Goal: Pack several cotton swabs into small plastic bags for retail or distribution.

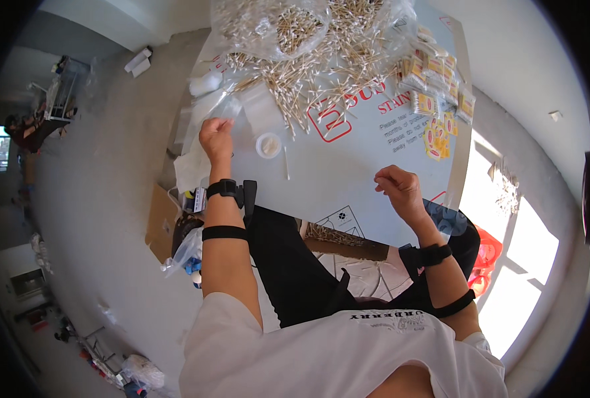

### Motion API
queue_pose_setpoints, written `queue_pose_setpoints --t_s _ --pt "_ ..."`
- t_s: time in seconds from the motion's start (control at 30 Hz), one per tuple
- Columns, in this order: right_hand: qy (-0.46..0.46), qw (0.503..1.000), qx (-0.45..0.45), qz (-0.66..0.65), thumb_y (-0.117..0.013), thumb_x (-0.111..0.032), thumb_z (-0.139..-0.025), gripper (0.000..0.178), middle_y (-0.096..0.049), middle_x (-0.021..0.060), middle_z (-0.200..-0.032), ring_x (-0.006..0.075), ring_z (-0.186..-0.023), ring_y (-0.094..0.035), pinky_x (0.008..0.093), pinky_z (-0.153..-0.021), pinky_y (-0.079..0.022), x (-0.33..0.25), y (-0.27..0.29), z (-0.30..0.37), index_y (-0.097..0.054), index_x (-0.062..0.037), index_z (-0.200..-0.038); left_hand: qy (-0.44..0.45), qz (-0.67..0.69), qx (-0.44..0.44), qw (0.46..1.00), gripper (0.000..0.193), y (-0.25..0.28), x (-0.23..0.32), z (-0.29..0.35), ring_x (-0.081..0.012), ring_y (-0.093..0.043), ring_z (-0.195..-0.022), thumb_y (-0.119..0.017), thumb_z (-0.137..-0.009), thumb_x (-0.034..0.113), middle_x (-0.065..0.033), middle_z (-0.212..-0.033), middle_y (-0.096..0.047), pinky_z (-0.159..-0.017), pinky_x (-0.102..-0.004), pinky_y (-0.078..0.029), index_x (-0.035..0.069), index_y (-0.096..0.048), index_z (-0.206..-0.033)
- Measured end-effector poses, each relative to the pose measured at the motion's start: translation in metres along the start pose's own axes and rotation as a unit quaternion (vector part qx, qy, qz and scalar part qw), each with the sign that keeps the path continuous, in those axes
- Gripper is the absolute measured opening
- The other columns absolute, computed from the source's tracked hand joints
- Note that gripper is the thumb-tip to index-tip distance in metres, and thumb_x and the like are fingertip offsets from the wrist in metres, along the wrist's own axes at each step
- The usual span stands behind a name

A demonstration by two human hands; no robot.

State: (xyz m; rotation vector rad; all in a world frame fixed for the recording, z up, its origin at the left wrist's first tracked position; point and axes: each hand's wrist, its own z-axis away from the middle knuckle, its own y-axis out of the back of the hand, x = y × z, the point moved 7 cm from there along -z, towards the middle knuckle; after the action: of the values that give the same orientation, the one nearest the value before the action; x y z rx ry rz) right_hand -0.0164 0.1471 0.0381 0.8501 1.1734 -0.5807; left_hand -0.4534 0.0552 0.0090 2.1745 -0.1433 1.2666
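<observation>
My left hand (216, 139) is at the left side of the grey, printed table surface (348, 172). Its fingers are pinched at the edge of a clear plastic bag (226, 106). Just right of it stands a small round tub (268, 146) with pale contents, and one loose cotton swab (286, 163) lies beside that. My right hand (401, 189) hovers over the right part of the table, fingers curled together; whatever they may hold is too small to make out. A large heap of cotton swabs (295, 86) spreads across the far side, partly under clear plastic.
Filled packets of swabs (434, 73) pile up at the far right, with yellow cards (439, 138) nearer. A white, rounded object (206, 83) sits at the far left. A cardboard box (161, 222) stands left of my legs; a red bag (486, 259) is at right.
</observation>
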Motion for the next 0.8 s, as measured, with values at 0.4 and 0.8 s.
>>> queue_pose_setpoints --t_s 0.4,0.8 --pt "-0.172 0.945 -0.045 -0.275 -0.064 -0.022 -0.094 0.028 -0.068 0.0138 -0.085 0.0194 -0.077 -0.069 0.0302 -0.066 -0.056 -0.022 -0.053 -0.006 -0.065 0.0063 -0.095 -0.115 0.010 0.057 0.992 0.006 0.025 0.085 0.047 -0.0229 -0.060 -0.071 -0.061 -0.086 -0.002 -0.0104 -0.083 -0.064 -0.066 -0.0335 -0.050 0.001 -0.063 -0.090" --pt "-0.260 0.844 0.035 -0.468 -0.052 -0.002 -0.096 0.019 -0.066 0.0198 -0.101 0.0291 -0.097 -0.067 0.0377 -0.087 -0.057 0.024 -0.067 0.012 -0.059 0.0118 -0.107 -0.147 0.097 -0.353 0.919 0.045 -0.032 0.173 0.128 -0.0279 -0.059 -0.104 -0.073 -0.069 -0.001 -0.0131 -0.112 -0.061 -0.088 -0.0337 -0.052 0.002 -0.064 -0.114"
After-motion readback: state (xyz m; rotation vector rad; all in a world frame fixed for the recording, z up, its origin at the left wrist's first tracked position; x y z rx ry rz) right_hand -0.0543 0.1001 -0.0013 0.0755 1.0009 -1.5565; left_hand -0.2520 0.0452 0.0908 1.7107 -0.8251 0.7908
